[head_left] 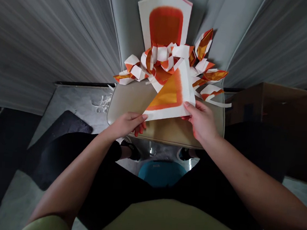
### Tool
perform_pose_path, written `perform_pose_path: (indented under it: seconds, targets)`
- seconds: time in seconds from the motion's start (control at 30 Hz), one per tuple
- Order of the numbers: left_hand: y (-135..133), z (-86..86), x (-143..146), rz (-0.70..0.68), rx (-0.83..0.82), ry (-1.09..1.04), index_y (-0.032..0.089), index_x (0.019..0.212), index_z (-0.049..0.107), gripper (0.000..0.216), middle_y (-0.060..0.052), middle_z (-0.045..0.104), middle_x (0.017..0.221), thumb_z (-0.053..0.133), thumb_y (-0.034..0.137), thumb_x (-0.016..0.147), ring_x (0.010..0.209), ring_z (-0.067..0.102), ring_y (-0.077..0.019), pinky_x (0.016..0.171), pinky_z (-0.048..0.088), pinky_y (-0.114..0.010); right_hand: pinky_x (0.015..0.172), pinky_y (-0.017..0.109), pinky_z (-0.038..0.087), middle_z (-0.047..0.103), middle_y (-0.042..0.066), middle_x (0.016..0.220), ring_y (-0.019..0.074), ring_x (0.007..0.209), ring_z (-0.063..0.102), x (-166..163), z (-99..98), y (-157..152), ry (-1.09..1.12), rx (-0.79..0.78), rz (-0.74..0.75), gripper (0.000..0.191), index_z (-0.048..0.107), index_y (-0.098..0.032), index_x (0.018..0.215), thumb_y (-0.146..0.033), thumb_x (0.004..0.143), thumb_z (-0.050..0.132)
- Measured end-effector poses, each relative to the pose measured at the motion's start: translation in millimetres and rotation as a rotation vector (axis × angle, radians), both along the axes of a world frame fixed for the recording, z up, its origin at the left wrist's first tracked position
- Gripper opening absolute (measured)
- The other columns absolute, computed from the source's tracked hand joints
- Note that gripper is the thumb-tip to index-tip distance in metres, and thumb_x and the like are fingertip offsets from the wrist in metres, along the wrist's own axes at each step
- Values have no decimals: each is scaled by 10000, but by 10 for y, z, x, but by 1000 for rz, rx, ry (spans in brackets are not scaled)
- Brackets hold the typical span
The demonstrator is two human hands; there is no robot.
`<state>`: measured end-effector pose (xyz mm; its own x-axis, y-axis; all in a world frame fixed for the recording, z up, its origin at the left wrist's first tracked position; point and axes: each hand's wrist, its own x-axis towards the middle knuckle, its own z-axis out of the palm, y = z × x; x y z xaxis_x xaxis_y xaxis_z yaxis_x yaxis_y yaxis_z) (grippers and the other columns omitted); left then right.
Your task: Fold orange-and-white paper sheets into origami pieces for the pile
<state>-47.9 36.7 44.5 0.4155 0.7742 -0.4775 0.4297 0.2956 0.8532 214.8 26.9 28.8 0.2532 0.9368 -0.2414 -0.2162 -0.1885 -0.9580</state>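
A sheet of white paper (190,84) with a gold and orange patch is folded on a slant into a triangle-like shape, held above the seat of a chair (127,102). My left hand (131,123) pinches its lower left corner between thumb and fingers. At the lower right corner, my right hand (203,119) grips the paper with the thumb on top. Just beyond it lie several folded paper pieces (162,54) in white, orange and gold. Behind them a flat sheet (166,25) with an orange-red square leans against the chair's backrest.
White paper strips (103,101) lie on the floor left of the chair. A cardboard box (280,104) stands at the right. Pleated grey curtains (56,24) hang on both sides. Below the seat edge, between my legs, is a blue stool top (161,173).
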Motion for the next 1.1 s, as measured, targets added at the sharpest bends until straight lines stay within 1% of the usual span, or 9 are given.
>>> perform_pose_path:
  seconds: [0.3,0.43,0.53,0.63,0.73,0.83,0.9,0.97,1.1]
  targets:
    - [-6,-42,-44,-7,84,102,186,686,623,601,34,539,518,618,770,829,431,462,-75,433,377,-203,556,268,504,684,0,752,111,619,594,-11,-7,-75,44,17,-14,279,720,-213,817,-434,692,835]
    - [-43,46,-53,-49,178,166,188,676,641,608,40,491,493,577,766,851,445,429,-79,455,349,-210,572,272,514,692,-6,775,113,632,595,-14,4,-95,39,-4,-17,263,720,-228,822,-426,694,835]
    - [-51,149,-164,-119,198,183,179,692,690,683,5,559,526,528,824,844,487,482,-106,498,393,-234,599,287,535,709,6,819,137,685,622,-19,-17,-122,-8,-23,31,271,728,-236,854,-449,716,822]
    - [-17,191,-328,-67,245,180,163,837,764,816,-48,667,628,367,875,880,574,580,-151,586,483,-275,627,299,545,733,26,875,169,767,654,-23,-51,-158,-77,-26,107,302,741,-234,901,-477,734,805]
    - [24,144,-389,101,396,253,146,968,769,774,-72,720,748,354,798,941,638,620,-161,634,508,-283,650,307,536,745,29,873,183,781,657,-16,-52,-182,-133,-44,234,332,752,-227,917,-501,736,802]
    - [14,87,-292,241,682,315,168,1200,706,535,-94,753,1062,474,603,992,870,688,-184,782,548,-301,634,305,479,729,12,803,180,714,624,-27,18,-150,-334,-43,436,299,754,-224,894,-500,782,775]
    - [-22,69,-194,164,904,370,188,1360,612,485,-115,678,1323,544,492,988,1070,682,-217,894,556,-341,605,301,418,690,-1,728,180,679,595,-67,86,-89,-565,-28,520,247,735,-226,841,-472,827,740]
    - [-67,44,-113,36,1089,428,184,1409,565,489,-130,609,1442,565,444,994,1280,607,-266,1060,504,-412,613,312,386,687,6,735,183,687,595,-133,134,-12,-757,-9,580,235,699,-230,764,-433,882,689]
    - [-157,-112,-14,-102,1133,588,181,1436,543,509,-156,559,1514,563,449,1004,1329,575,-328,1104,472,-488,658,343,407,716,39,797,221,748,626,-251,105,90,-1062,94,635,165,687,-238,802,-358,915,672]
